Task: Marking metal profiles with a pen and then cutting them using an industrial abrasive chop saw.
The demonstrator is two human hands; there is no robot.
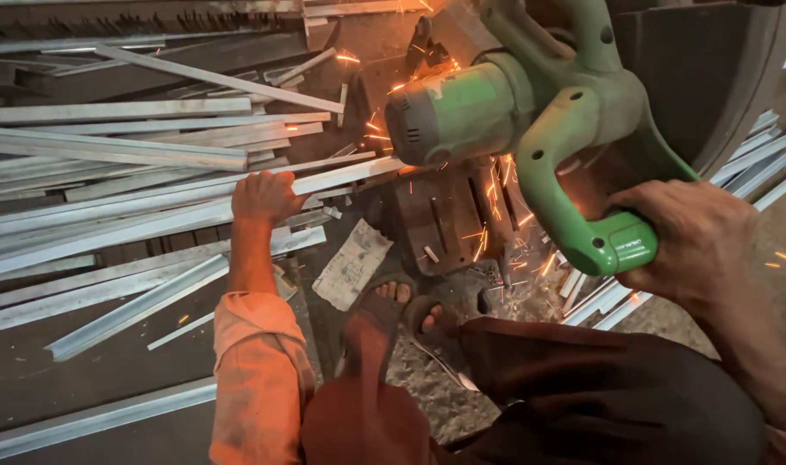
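A green chop saw (pixel 496 108) fills the upper right, and orange sparks fly under its motor housing. My right hand (pixel 690 237) grips the saw's green handle (pixel 612 241) and holds it down. My left hand (pixel 264 196) presses on a long metal angle bar (pixel 152 202) that runs from the left into the saw's rusty base (pixel 449 215). The blade and the cut itself are hidden behind the motor. My orange sleeve covers the left forearm.
Many loose metal bars (pixel 109 155) lie piled across the left side. Short cut pieces (pixel 600 297) lie beside the saw base. My sandalled foot (pixel 393 301) rests on the gravel floor next to a crumpled paper (pixel 352 263). A dark curved guard (pixel 711 77) stands at the upper right.
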